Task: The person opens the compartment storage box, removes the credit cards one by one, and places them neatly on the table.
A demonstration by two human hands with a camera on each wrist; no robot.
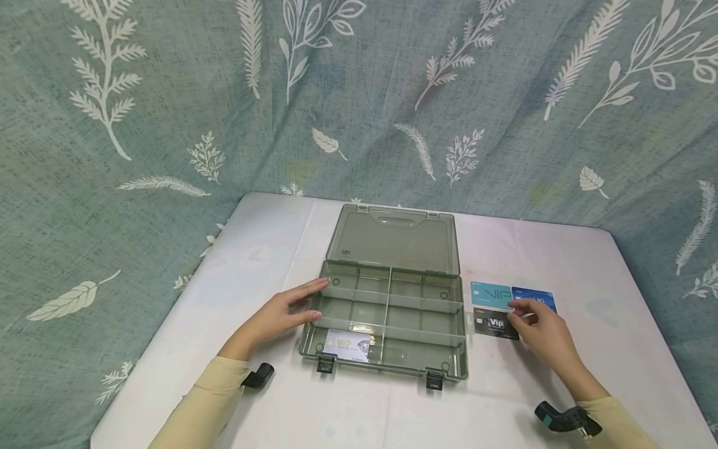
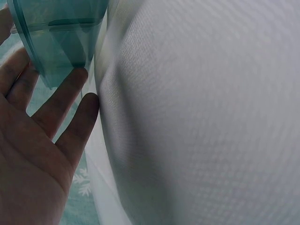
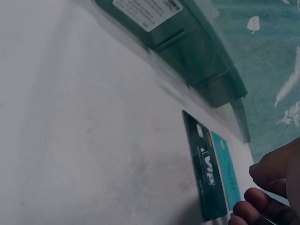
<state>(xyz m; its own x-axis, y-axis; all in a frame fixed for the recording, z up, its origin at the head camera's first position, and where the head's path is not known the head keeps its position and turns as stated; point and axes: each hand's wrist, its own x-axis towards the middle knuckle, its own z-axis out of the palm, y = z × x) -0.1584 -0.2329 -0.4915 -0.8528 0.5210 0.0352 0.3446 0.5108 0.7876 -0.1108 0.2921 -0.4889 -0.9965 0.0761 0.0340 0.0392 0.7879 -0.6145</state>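
Note:
A grey-green clear plastic compartment box [image 1: 387,344] lies with its lid [image 1: 395,237] folded back. In its front left compartment is a white VIP card [image 1: 346,345]. My left hand [image 1: 286,310] rests at the box's left wall with its fingers spread; the left wrist view shows the fingertips [image 2: 80,75] beside the wall. Right of the box lie a teal card [image 1: 489,294], a blue card [image 1: 530,295] and a black VIP card [image 1: 492,323]. My right hand [image 1: 543,327] is over the right ends of the black and blue cards, thumb and fingers bent and apart with nothing seen between them.
A white cloth covers the table [image 1: 359,411]. Behind and around it hangs a green curtain [image 1: 359,125] with white leaf prints. Two black latches [image 1: 434,379] hang from the box's front edge. A white label [image 3: 147,11] is on the box's near side.

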